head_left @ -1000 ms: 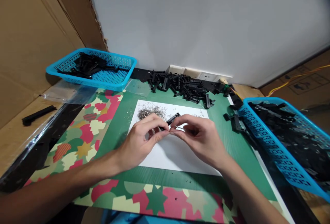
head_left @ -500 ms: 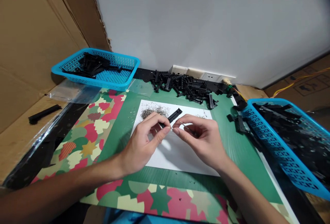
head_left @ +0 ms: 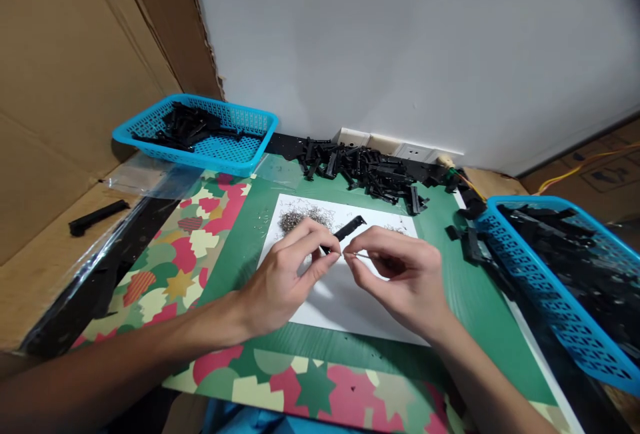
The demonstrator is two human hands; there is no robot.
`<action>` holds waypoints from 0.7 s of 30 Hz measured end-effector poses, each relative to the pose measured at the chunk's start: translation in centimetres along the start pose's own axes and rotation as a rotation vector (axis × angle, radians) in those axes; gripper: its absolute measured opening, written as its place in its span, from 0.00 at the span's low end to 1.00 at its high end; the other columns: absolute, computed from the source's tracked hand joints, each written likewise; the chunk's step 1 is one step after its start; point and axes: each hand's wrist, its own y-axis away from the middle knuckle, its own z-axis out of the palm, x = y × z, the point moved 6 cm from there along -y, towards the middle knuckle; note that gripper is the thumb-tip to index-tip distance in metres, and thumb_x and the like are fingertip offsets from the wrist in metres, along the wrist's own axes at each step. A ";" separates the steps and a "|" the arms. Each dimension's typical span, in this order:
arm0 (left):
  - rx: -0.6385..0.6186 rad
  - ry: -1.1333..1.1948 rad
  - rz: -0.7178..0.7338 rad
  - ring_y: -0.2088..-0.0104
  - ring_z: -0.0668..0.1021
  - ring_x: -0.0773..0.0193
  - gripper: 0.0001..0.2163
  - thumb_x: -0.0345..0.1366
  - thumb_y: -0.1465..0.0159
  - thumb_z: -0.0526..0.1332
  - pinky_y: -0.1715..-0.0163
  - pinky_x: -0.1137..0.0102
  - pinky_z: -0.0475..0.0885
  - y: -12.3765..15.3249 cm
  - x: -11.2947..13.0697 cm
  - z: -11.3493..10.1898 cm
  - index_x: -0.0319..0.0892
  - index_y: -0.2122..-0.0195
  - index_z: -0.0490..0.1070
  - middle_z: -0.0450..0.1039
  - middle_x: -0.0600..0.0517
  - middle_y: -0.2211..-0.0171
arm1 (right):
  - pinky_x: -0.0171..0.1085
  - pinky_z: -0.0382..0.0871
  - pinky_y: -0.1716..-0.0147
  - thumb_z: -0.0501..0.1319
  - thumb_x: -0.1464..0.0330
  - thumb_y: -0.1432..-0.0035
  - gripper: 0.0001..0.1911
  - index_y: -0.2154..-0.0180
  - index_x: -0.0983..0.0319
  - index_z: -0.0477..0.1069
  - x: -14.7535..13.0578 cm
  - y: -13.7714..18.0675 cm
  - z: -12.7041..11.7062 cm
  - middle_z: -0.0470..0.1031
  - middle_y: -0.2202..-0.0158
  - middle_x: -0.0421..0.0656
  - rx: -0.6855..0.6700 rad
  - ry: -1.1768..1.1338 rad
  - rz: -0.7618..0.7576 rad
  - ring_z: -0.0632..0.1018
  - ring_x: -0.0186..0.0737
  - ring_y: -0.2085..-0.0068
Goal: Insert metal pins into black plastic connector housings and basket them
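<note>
My left hand (head_left: 286, 275) is closed on a narrow black plastic part (head_left: 351, 227), which slants up and away beyond the fingertips. My right hand (head_left: 407, 275) pinches a thin metal piece (head_left: 361, 255) between thumb and forefinger; its exact kind is too small to make out. The fingertips of both hands are close together above a white sheet of paper (head_left: 320, 301). Behind the left hand, a heap of small, wiry metal pieces (head_left: 295, 219) lies on the paper. A few more metal pieces (head_left: 397, 229) show just past the right hand.
A pile of black plastic parts (head_left: 367, 171) lies along the wall by the sockets (head_left: 413, 152). Blue baskets of black parts stand at back left (head_left: 220, 166) and right (head_left: 543, 281). One loose black part (head_left: 99, 217) rests on cardboard at left. The green mat (head_left: 235, 247) has patterned edges.
The black part has turned in my left hand, showing a smoother side. My right fingertips have drawn slightly away from the left ones. The whole view has shifted a little.
</note>
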 end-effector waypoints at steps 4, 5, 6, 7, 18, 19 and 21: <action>-0.024 0.169 -0.134 0.58 0.76 0.62 0.09 0.38 0.22 0.55 0.55 0.65 0.71 0.0 -0.6 0.1 0.44 0.53 0.74 0.72 0.50 0.57 | 0.33 0.57 0.79 0.67 0.79 0.41 0.09 0.62 0.60 0.80 -1.2 0.5 -0.7 0.78 0.69 0.40 0.111 0.133 -0.187 0.66 0.30 0.76; -0.015 0.205 -0.160 0.59 0.77 0.62 0.10 0.39 0.21 0.54 0.55 0.65 0.71 0.0 -0.8 0.1 0.44 0.53 0.74 0.72 0.50 0.57 | 0.33 0.59 0.79 0.67 0.80 0.41 0.10 0.61 0.60 0.80 -1.5 0.8 -0.8 0.77 0.69 0.40 0.139 0.181 -0.234 0.68 0.30 0.76; -0.002 0.237 -0.181 0.59 0.77 0.62 0.10 0.39 0.21 0.54 0.55 0.65 0.72 0.1 -1.0 0.1 0.44 0.52 0.74 0.72 0.50 0.58 | 0.33 0.60 0.78 0.67 0.80 0.41 0.11 0.60 0.60 0.80 -1.7 1.0 -0.7 0.77 0.70 0.40 0.165 0.236 -0.277 0.69 0.31 0.75; 0.015 0.265 -0.196 0.58 0.77 0.61 0.08 0.40 0.22 0.56 0.55 0.65 0.72 0.1 -1.1 0.1 0.45 0.51 0.73 0.72 0.50 0.58 | 0.34 0.61 0.78 0.67 0.80 0.41 0.11 0.59 0.59 0.80 -1.8 1.3 -0.7 0.76 0.72 0.39 0.189 0.292 -0.315 0.70 0.31 0.76; 0.082 0.522 -0.170 0.48 0.78 0.59 0.09 0.36 0.24 0.60 0.51 0.66 0.78 0.5 -1.1 0.8 0.48 0.44 0.66 0.70 0.48 0.50 | 0.34 0.57 0.80 0.67 0.78 0.38 0.09 0.60 0.59 0.77 -2.0 1.9 0.4 0.68 0.77 0.36 0.191 0.470 -0.417 0.65 0.29 0.79; 0.076 0.527 -0.171 0.48 0.77 0.59 0.09 0.36 0.24 0.60 0.50 0.66 0.78 0.6 -1.0 0.8 0.48 0.44 0.66 0.70 0.48 0.50 | 0.35 0.57 0.80 0.67 0.79 0.38 0.09 0.60 0.59 0.77 -2.1 1.9 0.4 0.68 0.77 0.36 0.186 0.460 -0.418 0.65 0.29 0.79; 0.076 0.533 -0.172 0.47 0.77 0.59 0.09 0.35 0.24 0.60 0.50 0.67 0.77 0.6 -0.9 0.8 0.48 0.44 0.66 0.70 0.48 0.50 | 0.34 0.57 0.80 0.66 0.79 0.38 0.10 0.60 0.59 0.77 -2.1 1.8 0.5 0.68 0.77 0.35 0.175 0.432 -0.405 0.66 0.29 0.79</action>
